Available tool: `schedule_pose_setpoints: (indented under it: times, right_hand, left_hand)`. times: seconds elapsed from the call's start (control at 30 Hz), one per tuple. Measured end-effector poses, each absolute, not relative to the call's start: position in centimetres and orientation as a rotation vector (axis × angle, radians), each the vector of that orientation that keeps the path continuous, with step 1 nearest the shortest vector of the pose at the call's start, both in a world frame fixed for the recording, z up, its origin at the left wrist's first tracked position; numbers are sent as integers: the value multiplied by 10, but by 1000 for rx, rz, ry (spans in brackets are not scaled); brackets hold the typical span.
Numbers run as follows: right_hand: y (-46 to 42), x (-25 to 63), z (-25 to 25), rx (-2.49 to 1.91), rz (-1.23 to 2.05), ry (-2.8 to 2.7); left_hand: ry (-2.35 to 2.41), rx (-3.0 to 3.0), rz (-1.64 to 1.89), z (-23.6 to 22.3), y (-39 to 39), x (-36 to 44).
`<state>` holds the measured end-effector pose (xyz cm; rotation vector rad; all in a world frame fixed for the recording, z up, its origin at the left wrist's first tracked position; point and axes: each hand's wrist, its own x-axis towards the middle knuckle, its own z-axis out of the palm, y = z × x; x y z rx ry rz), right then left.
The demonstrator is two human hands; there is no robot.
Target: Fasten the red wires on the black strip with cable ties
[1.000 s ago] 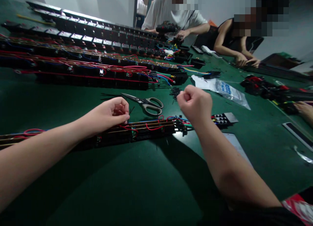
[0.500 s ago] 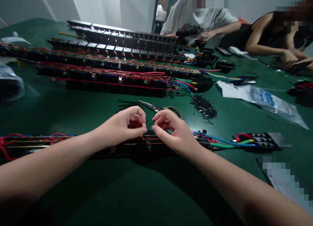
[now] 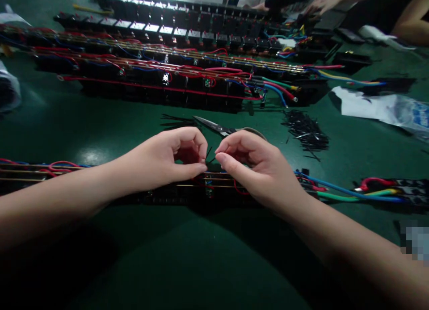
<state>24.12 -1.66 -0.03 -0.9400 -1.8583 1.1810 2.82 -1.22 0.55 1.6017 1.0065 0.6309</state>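
Loose black strips [image 3: 179, 120]: on the bench [image 3: 140, 252], between 10 and 11 o'clock from the held piece; some detail is lost in shadow.
Left hand [image 3: 167, 157]: grip together, thumb and index tips pinching at the 9 o'clock side of the thin black strip [image 3: 209, 152].
Thin black strip: short lengths show between the two grips, the rest hidden by fingers; judged nearly weightless, springy and inclined to slip, best held near its ends with the fingertips.
Wired bar [image 3: 209, 190]: on the bench at 6 o'clock from the strip, running beneath both hands; probably stiff along its body, its red wires [image 3: 56, 166] soft and easily snagged, so best steadied by the dark sides. Whether the strip encircles any wire cannot be told.
Scissors [image 3: 219, 130]: between 12 and 1 o'clock from the strip, handles partly hidden.
Right hand [image 3: 264, 167]: grip together, tips apparently closed on the strip's 3 o'clock side.
Heap of black strips [image 3: 308, 133]: on the bench, between 2 and 3 o'clock, well apart from the grip.
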Motion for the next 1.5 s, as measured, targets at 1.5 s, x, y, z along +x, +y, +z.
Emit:
schedule_pose_setpoints:
  times: [1.5]
  right_hand:
    - [-10, 240, -4, -1043, 1213, -1449]
  left_hand:
    - [1090, 1781, 573, 11, -15, 29]
